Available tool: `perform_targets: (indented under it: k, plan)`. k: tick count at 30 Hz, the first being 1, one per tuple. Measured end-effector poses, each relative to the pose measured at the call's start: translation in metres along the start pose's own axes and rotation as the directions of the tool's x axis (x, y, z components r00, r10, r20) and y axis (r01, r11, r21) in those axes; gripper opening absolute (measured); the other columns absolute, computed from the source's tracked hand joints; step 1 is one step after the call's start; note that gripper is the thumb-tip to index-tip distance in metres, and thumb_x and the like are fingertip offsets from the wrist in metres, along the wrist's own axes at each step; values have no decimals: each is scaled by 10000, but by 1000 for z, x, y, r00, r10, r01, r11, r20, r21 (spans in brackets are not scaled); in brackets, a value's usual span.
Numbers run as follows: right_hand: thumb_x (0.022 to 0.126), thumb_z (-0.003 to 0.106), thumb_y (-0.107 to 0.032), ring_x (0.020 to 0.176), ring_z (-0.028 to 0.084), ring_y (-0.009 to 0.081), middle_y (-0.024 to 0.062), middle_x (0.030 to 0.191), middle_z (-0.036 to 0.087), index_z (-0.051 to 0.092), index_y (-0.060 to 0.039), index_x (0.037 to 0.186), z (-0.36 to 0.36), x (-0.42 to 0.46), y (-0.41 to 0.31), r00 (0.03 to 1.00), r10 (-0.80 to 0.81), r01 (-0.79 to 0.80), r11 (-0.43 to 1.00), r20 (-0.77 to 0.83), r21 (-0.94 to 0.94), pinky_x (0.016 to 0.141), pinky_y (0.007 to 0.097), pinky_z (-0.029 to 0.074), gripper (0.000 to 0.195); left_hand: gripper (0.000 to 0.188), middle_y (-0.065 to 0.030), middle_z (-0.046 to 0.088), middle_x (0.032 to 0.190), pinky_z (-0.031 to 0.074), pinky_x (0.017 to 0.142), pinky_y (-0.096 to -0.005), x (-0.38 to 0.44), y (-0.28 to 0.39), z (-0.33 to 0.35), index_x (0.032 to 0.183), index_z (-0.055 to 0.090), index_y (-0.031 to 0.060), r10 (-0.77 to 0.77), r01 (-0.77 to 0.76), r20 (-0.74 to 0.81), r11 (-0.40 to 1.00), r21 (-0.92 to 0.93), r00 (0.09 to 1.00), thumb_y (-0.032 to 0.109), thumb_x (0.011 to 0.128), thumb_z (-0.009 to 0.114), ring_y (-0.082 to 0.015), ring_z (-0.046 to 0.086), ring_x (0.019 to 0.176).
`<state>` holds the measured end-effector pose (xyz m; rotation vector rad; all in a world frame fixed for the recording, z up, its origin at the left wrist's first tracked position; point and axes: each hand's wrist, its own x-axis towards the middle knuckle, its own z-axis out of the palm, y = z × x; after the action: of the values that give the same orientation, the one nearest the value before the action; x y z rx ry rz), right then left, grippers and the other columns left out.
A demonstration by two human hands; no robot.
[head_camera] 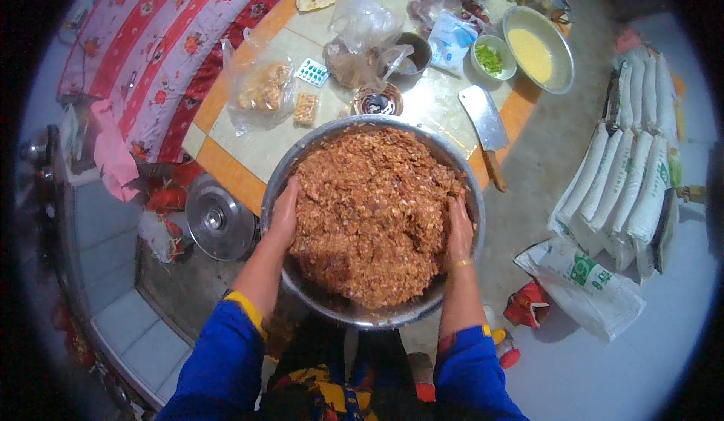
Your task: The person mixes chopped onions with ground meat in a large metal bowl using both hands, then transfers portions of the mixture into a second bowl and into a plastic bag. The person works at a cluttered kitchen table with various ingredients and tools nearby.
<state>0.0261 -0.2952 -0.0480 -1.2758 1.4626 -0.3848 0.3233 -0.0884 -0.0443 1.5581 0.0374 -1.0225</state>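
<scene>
A large round metal basin (378, 325) stands before me at the table's near edge, heaped with a reddish-brown minced mixture (370, 217) flecked with pale and dark bits. Along the basin's left inside wall, my left hand (284, 213) presses against the mixture, its fingers partly sunk out of sight. My right hand (459, 230) does the same on the right side, fingertips hidden by the mixture. Just beyond the basin's far rim is a small bowl (378, 103) with dark residue. A cleaver (485, 122) with a wooden handle lies right of the basin.
On the tiled table (257, 158) are bagged food (263, 90), a blister pack (312, 72), a bowl of chopped greens (491, 61) and a basin of yellow grain (531, 53). A metal lid (218, 217) is at left. White sacks (619, 183) lie at right.
</scene>
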Motion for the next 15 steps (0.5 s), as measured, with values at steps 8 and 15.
perform_targets:
  k: [8,15]
  plan:
    - [882,561,-496,1137,540,242,110,1248,589,540,1,1288,35,23,-72,882,-23,8,999,470,34,982,351,393,642,710,-126,479,1380,398,1000,-399,22,21,88,1367,482,87,-171,117,330,977,176,928,592,870,517,-201,420,1266]
    - [760,701,-339,1175,491,385,152,1419,415,556,-158,1284,33,-119,-97,825,-330,532,726,458,-436,1079,550,241,574,579,-129,530,1291,331,1030,-450,-75,29,73,1250,570,91,124,-715,753,445,539,646,486,829,606,-305,504,1168]
